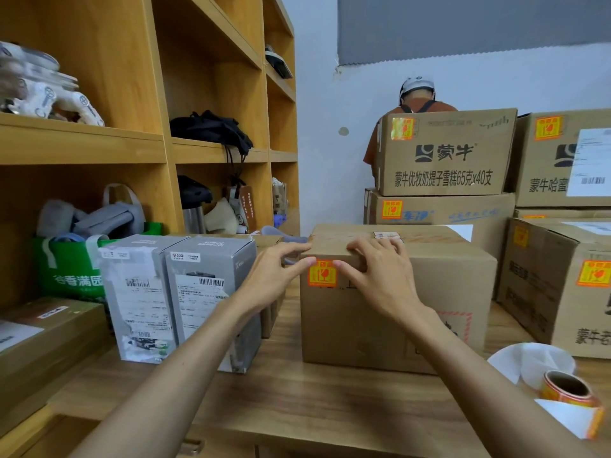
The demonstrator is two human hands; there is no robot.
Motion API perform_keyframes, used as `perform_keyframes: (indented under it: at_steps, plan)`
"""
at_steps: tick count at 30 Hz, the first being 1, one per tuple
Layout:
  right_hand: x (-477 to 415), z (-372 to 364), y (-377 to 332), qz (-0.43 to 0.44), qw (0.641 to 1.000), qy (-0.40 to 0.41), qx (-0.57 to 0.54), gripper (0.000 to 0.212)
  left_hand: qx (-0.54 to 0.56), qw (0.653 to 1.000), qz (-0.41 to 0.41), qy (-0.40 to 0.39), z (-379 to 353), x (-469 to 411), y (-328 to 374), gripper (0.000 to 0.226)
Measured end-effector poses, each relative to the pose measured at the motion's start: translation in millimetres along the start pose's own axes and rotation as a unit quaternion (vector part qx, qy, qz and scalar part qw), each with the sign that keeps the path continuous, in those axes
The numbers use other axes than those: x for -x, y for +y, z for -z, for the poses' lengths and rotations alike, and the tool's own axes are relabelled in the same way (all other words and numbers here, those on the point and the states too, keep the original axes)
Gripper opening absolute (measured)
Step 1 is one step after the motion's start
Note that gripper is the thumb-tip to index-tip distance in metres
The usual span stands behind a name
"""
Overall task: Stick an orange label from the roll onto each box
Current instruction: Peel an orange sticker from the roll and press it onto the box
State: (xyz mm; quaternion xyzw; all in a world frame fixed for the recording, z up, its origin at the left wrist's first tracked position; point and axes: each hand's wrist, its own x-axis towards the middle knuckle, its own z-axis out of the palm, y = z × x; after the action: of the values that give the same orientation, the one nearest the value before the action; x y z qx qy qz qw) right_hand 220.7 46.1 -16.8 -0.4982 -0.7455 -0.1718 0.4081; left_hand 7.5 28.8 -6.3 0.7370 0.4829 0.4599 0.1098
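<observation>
left grip [274, 279] and right grip [380, 269], both spread and clasping nothing, pressed an orange label [322, 274] onto the brown box [396, 312] on the bench [297, 408], while stacked boxes [443, 153] behind were labelled, two grey boxes [211, 292] apparently not, and the roll [567, 390] lay nearby.

An orange label [322, 273] sits at the brown box's [380, 319] front upper-left corner; the label roll [567, 390] lies nearby, right.

Your left hand [274, 276] and right hand [380, 276] are bare, like your forearms [178, 365], down to the frame's bottom.
</observation>
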Motion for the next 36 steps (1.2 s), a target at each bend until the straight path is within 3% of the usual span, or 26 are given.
perform_keyframes:
  at_steps: [6, 17, 23, 27, 31, 36]
  plan:
    - [6, 3, 7, 0.004, 0.999, 0.021, -0.034, 0.036, 0.015, 0.998, -0.013, 0.057, -11, 3, -3, 0.027]
    - [6, 7, 17, 0.036, 0.998, -0.002, -0.056, 0.053, 0.043, 0.997, -0.030, 0.058, -16, 10, -1, 0.026]
    - [7, 5, 24, 0.079, 0.997, -0.020, -0.002, 0.056, -0.009, 0.997, -0.068, 0.021, -16, 12, -11, 0.046]
    - [7, 6, 22, 0.081, 0.996, -0.019, 0.010, 0.053, -0.030, 0.995, -0.081, 0.039, -20, 15, -14, 0.049]
    - [11, 6, 23, 0.099, 0.995, -0.017, 0.030, 0.066, -0.062, 0.995, -0.079, 0.023, -23, 15, -13, 0.062]
    - [9, 6, 21, 0.096, 0.994, -0.020, 0.044, 0.068, -0.117, 0.988, -0.096, 0.013, -19, 13, -10, 0.064]
